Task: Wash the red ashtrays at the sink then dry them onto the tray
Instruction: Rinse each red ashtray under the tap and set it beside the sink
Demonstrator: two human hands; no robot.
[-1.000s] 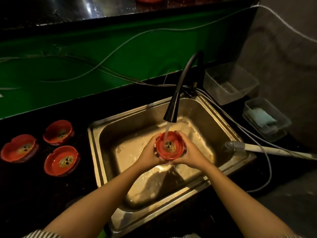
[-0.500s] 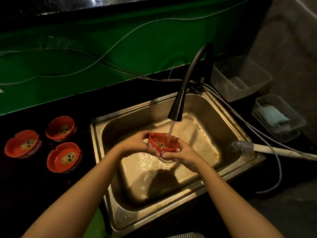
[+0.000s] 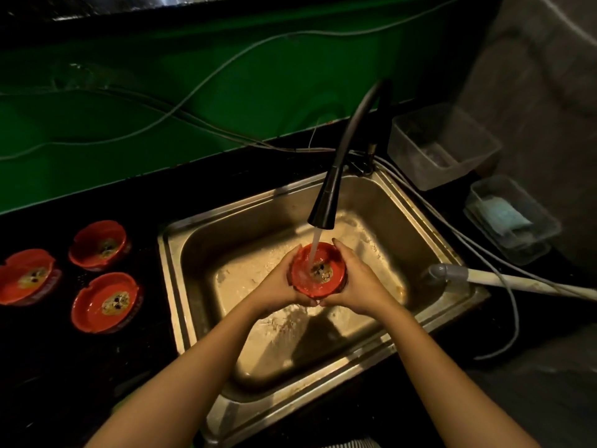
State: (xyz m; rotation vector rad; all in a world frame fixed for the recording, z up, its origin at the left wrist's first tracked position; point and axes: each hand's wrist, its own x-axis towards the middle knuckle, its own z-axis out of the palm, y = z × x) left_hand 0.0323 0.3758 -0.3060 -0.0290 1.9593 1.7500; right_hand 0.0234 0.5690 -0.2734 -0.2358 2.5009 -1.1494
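Head view: both hands, left (image 3: 279, 279) and right (image 3: 358, 282), cup the ashtray (image 3: 318, 270) under the tap (image 3: 323, 208), fingers curled round its rim over the sink (image 3: 200, 253); it looks stiff, wet and slippery, so opposite rim edges seem safest.

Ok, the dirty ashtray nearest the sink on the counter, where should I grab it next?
Judging by its pose, take the nearest ashtray by its outer rim, coming from the right, the sink side. It sits upright and open, with residue in the centre, so fingers outside the wall and thumb over the rim would likely stay clean.
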